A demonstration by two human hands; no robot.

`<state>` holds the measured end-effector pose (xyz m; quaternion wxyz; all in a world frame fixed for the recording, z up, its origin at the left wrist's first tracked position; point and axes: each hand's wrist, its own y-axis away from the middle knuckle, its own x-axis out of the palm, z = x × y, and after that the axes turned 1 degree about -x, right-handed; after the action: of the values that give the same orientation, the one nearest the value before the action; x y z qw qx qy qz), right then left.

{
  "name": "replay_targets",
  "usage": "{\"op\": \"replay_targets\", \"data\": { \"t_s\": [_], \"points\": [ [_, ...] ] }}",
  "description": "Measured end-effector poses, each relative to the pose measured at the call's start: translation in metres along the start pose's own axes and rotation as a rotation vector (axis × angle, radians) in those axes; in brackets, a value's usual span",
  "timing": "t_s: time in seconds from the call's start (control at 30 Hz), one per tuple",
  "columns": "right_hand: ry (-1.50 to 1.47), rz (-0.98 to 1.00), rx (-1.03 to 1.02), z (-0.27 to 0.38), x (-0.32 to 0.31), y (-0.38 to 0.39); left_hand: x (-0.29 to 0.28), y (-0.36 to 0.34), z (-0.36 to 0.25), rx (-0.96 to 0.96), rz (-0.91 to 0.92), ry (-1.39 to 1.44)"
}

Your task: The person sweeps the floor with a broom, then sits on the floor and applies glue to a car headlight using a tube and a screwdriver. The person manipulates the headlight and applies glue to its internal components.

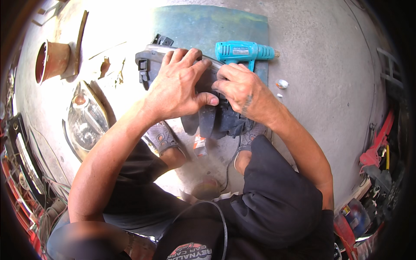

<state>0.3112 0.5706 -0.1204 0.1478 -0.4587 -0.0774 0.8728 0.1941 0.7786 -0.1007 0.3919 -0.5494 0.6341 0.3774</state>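
Note:
A dark plastic lamp housing with a pale rim lies between my feet and the teal mat. My left hand grips it from above, fingers curled over the rim, thumb out to the side. Just right of that, my right hand is closed at the rim, fingers bent; whatever is between its fingertips is hidden. A teal heat gun lies on the mat just beyond my right hand.
A clear headlamp lens and a rusty bucket are on the concrete floor at left, near cables. Small white items lie right of the mat. A red jack and tools crowd the right edge; more parts line the left.

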Motion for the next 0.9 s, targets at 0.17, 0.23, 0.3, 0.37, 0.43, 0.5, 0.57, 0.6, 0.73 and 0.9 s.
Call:
{"op": "replay_targets", "data": {
  "t_s": [0.17, 0.23, 0.3, 0.37, 0.43, 0.5, 0.57, 0.6, 0.73, 0.9],
  "points": [
    [0.019, 0.010, 0.033, 0.0073, -0.0012, -0.0018, -0.0013, -0.0005, -0.0004, -0.009, 0.017, 0.008],
    [0.021, 0.008, 0.044, 0.0084, -0.0007, -0.0020, -0.0014, -0.0007, -0.0007, -0.009, 0.017, 0.008],
    [0.019, 0.009, 0.051, 0.0089, 0.0003, -0.0021, -0.0016, -0.0005, -0.0008, -0.013, 0.016, 0.008],
    [0.021, 0.008, 0.051, 0.0093, 0.0006, -0.0027, -0.0011, -0.0003, -0.0004, -0.010, 0.015, 0.005],
    [0.024, 0.008, 0.048, 0.0091, 0.0002, -0.0024, -0.0012, -0.0004, -0.0004, -0.010, 0.017, 0.004],
    [0.028, 0.010, 0.043, 0.0085, -0.0007, -0.0017, -0.0014, -0.0005, -0.0007, -0.014, 0.022, 0.005],
    [0.023, 0.000, 0.044, 0.0074, 0.0006, -0.0007, -0.0007, -0.0005, -0.0003, -0.013, 0.020, 0.004],
    [0.021, -0.005, 0.044, 0.0068, 0.0014, -0.0002, -0.0005, -0.0005, -0.0001, -0.013, 0.019, 0.004],
    [0.019, -0.021, 0.043, 0.0068, 0.0025, -0.0004, -0.0012, -0.0006, 0.0000, -0.011, 0.014, 0.013],
    [-0.010, -0.070, 0.045, 0.0081, 0.0027, 0.0014, -0.0009, -0.0010, 0.0010, -0.015, 0.021, 0.027]
  ]
}}
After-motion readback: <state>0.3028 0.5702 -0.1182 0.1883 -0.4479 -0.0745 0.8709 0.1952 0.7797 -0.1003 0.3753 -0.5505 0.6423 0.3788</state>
